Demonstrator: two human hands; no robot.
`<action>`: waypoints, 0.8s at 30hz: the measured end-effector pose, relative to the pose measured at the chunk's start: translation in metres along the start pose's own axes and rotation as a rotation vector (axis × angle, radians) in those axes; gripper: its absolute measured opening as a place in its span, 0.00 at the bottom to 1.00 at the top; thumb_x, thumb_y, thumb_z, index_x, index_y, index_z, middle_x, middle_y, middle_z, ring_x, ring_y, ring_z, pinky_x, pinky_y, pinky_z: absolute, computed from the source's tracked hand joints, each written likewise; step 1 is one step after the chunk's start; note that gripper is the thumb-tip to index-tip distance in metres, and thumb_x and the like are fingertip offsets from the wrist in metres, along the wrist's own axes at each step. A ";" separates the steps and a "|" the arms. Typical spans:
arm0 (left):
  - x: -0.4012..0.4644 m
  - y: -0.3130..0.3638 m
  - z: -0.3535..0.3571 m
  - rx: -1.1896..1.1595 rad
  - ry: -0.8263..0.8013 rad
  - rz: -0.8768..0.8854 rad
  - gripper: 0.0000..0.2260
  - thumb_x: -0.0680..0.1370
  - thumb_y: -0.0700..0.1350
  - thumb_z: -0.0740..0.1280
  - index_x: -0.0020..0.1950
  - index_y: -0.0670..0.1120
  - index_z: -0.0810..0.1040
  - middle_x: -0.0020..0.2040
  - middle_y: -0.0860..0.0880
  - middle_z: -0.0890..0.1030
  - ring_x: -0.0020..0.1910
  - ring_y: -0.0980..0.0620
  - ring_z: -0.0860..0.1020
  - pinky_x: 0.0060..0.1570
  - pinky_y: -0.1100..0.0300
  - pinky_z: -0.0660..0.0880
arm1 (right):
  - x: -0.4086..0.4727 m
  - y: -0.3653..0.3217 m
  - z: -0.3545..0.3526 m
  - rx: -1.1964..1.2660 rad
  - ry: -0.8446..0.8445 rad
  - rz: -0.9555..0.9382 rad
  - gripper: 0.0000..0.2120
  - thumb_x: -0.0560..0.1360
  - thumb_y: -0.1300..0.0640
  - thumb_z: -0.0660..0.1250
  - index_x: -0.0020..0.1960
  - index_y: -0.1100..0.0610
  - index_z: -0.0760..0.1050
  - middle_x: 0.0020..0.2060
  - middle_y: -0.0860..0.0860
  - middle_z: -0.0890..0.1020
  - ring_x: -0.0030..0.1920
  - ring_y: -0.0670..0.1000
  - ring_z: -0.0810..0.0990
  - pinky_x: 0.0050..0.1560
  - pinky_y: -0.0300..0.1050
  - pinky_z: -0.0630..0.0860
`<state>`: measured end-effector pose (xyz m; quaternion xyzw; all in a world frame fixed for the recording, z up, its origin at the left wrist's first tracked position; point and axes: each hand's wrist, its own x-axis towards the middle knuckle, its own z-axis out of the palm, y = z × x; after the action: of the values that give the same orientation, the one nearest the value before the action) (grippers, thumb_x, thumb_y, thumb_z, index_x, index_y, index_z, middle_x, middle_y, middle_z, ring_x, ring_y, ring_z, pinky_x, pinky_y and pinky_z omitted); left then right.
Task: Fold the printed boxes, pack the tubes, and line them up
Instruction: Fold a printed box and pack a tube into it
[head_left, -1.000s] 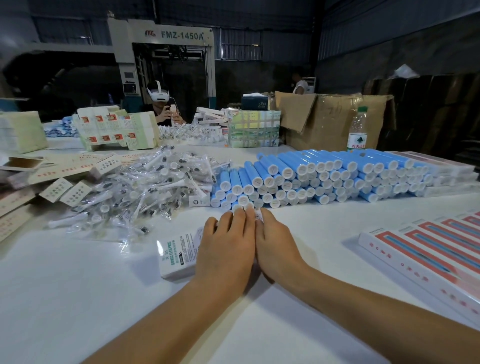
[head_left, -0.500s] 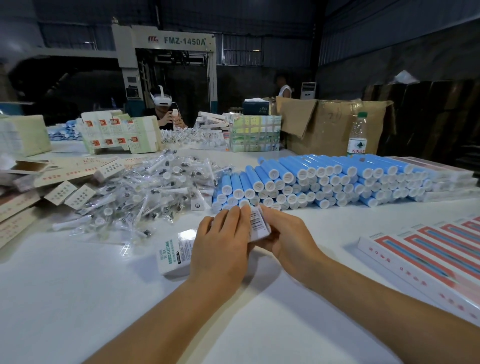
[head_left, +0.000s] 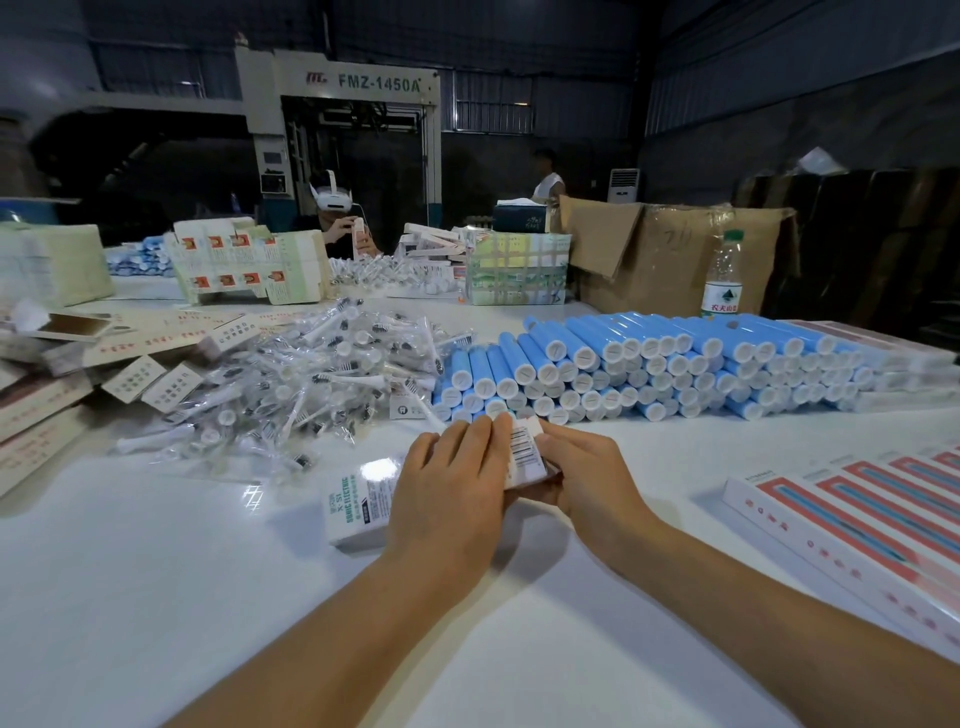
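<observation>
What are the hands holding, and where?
A white printed box: left hand lies over its middle, right hand grips the barcode end.

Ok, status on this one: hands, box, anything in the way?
Both hands on the printed box, right hand lifting its barcode end. Blue tubes stacked just behind. Nothing blocking.
</observation>
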<state>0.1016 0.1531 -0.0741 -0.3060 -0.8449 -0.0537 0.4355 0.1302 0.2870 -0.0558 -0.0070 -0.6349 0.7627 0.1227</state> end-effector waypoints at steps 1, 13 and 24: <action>0.000 0.000 0.001 0.011 0.001 0.012 0.22 0.71 0.51 0.70 0.59 0.37 0.80 0.51 0.42 0.82 0.47 0.44 0.82 0.45 0.53 0.78 | 0.000 0.000 0.000 -0.014 0.004 0.015 0.15 0.77 0.69 0.56 0.46 0.63 0.81 0.41 0.60 0.85 0.42 0.54 0.85 0.41 0.48 0.82; -0.001 -0.001 -0.001 -0.003 0.036 0.039 0.29 0.62 0.47 0.81 0.58 0.36 0.80 0.50 0.41 0.82 0.46 0.42 0.81 0.44 0.52 0.78 | -0.003 0.001 0.000 -0.344 0.078 -0.139 0.17 0.80 0.58 0.59 0.39 0.54 0.83 0.37 0.54 0.84 0.41 0.55 0.83 0.40 0.46 0.82; -0.001 0.005 0.000 -0.036 0.031 0.005 0.29 0.62 0.47 0.81 0.59 0.37 0.79 0.51 0.41 0.82 0.47 0.43 0.81 0.44 0.52 0.78 | -0.003 0.003 -0.001 -0.541 0.165 -0.329 0.13 0.79 0.60 0.61 0.42 0.55 0.82 0.33 0.51 0.81 0.35 0.49 0.78 0.36 0.47 0.78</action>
<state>0.1053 0.1569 -0.0759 -0.3151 -0.8361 -0.0723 0.4431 0.1325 0.2872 -0.0589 0.0015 -0.7950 0.5332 0.2893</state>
